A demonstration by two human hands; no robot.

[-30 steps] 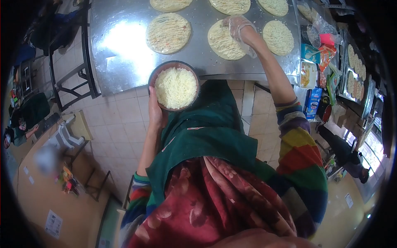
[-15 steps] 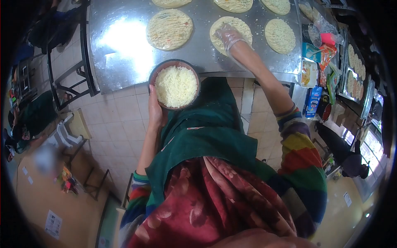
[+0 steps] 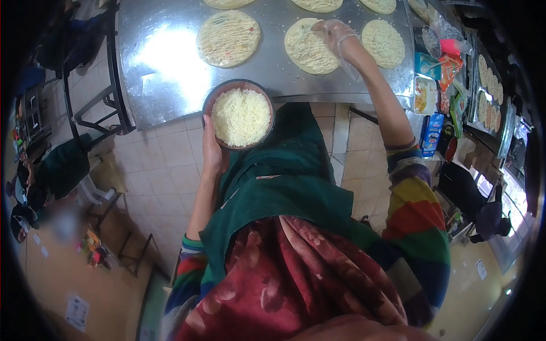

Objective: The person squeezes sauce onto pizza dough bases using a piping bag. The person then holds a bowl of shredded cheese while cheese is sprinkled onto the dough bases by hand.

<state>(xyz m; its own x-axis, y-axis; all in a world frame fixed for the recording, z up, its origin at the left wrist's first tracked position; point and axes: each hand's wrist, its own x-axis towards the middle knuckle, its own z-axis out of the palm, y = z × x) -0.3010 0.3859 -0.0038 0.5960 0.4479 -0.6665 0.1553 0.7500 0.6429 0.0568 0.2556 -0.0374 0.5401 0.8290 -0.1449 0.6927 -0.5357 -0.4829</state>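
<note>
My left hand [image 3: 212, 150] is wrapped around the side of a round dark-rimmed bowl [image 3: 242, 85] at the table's front edge. Grated white cheese [image 3: 242, 118] fills the bowl. My right hand [image 3: 339, 37], in a clear plastic glove, hovers over the right side of a round pizza base [image 3: 307, 51] with thin lines of sauce. Its fingers are bunched together; what lies inside them is hidden. To the right is a base strewn with white shreds [image 3: 383, 45]. On the left lies another sauce-lined base [image 3: 228, 38].
The bases lie on a shiny metal table [image 3: 170, 85]. At its right end are a white tub [image 3: 425, 96], a blue box [image 3: 431, 135] and several packets. Trays of round dough [image 3: 487, 88] stand farther right. People are at both sides.
My right hand has shifted right across the middle base, and more of its topping now shows. The bowl stays in my left hand. The view has shifted slightly.
</note>
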